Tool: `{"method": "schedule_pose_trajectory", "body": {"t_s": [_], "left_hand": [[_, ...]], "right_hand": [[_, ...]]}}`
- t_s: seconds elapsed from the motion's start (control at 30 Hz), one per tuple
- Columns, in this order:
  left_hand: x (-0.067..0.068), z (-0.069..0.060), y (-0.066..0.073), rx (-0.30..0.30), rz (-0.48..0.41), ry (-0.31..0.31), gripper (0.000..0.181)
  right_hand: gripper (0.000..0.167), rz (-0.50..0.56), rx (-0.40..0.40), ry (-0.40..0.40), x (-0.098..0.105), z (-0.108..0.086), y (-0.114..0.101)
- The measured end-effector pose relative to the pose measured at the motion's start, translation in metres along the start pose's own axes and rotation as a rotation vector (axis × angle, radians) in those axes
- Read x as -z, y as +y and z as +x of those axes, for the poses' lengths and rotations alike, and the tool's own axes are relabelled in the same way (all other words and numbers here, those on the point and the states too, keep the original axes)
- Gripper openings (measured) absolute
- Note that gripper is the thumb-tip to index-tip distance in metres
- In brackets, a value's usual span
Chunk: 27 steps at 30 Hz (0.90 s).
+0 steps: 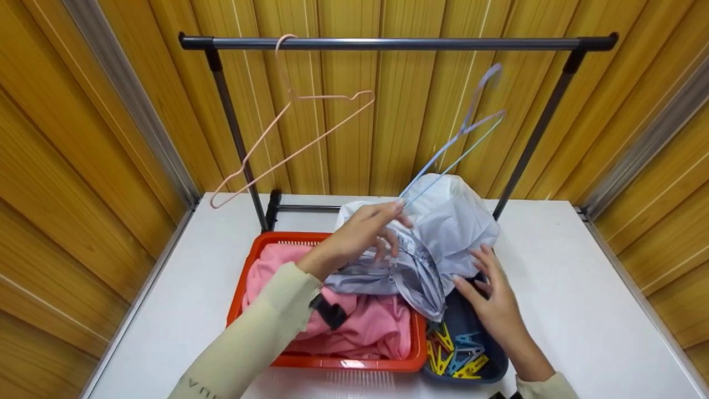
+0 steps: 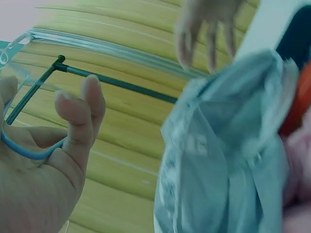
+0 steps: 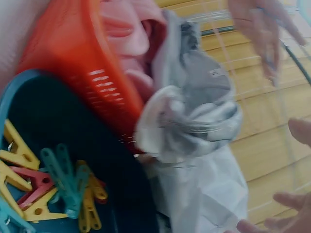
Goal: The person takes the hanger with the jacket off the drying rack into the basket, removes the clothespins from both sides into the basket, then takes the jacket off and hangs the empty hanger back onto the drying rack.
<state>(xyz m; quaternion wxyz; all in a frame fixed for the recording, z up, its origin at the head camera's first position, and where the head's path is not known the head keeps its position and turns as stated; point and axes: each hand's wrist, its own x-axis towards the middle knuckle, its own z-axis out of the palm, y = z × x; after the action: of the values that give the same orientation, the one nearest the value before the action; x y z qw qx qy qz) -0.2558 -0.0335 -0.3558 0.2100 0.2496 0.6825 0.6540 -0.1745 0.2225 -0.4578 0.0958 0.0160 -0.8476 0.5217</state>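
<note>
My left hand point(image 1: 368, 233) holds a blue-purple clothes hanger point(image 1: 443, 149) by its lower end, hook upward. In the left wrist view the hanger's blue bar point(image 2: 31, 154) crosses the palm. Below lies a thin white and grey zip garment point(image 1: 410, 260), bunched partly over the red basket and partly over the dark bin. My right hand point(image 1: 496, 293) is beside its right side, fingers spread, holding nothing. The right wrist view shows the garment's grey and white folds point(image 3: 194, 107), with the right fingers point(image 3: 286, 199) apart from them at the edge.
A red basket point(image 1: 332, 363) contains pink cloth point(image 1: 382, 327). Beside it a dark blue bin point(image 1: 501, 360) has several yellow, blue and red clothespins point(image 1: 451, 354). A pink hanger point(image 1: 310, 155) hangs from the rack's rod point(image 1: 399, 44). Wood-look panels point(image 1: 349, 122) stand behind the white table point(image 1: 565, 299).
</note>
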Motion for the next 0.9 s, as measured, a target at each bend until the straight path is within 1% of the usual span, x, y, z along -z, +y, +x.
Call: {"method": "schedule_pose_trajectory", "body": {"t_s": [0.07, 0.17, 0.3, 0.47, 0.53, 0.63, 0.77, 0.83, 0.9], "left_hand": [[-0.005, 0.012, 0.007, 0.018, -0.076, 0.003, 0.05], [-0.01, 0.028, 0.018, 0.026, -0.098, 0.03, 0.051], [-0.013, 0.045, 0.029, 0.037, -0.067, 0.07, 0.057], [-0.018, 0.06, 0.037, 0.046, -0.034, 0.107, 0.053], [-0.02, 0.065, 0.039, 0.049, -0.034, 0.121, 0.054], [-0.023, 0.071, 0.039, 0.059, -0.048, 0.136, 0.054], [-0.025, 0.075, 0.036, 0.098, -0.049, 0.158, 0.05], [-0.026, 0.075, 0.033, 0.119, -0.04, 0.167, 0.051], [-0.026, 0.074, 0.03, 0.135, -0.022, 0.164, 0.053]], "right_hand": [[0.072, -0.038, 0.033, -0.025, -0.007, 0.0, 0.005], [0.078, -0.083, 0.075, -0.059, -0.018, 0.001, 0.011], [0.088, -0.142, 0.079, -0.108, -0.03, 0.0, 0.014], [0.094, -0.179, 0.065, -0.151, -0.041, 0.001, 0.016], [0.096, -0.178, 0.053, -0.145, -0.045, 0.003, 0.017], [0.093, -0.188, 0.027, -0.112, -0.049, 0.006, 0.019], [0.082, -0.191, -0.001, -0.059, -0.053, 0.009, 0.021], [0.076, -0.194, 0.0, -0.039, -0.053, 0.01, 0.021], [0.071, -0.2, 0.013, -0.025, -0.054, 0.01, 0.022]]}}
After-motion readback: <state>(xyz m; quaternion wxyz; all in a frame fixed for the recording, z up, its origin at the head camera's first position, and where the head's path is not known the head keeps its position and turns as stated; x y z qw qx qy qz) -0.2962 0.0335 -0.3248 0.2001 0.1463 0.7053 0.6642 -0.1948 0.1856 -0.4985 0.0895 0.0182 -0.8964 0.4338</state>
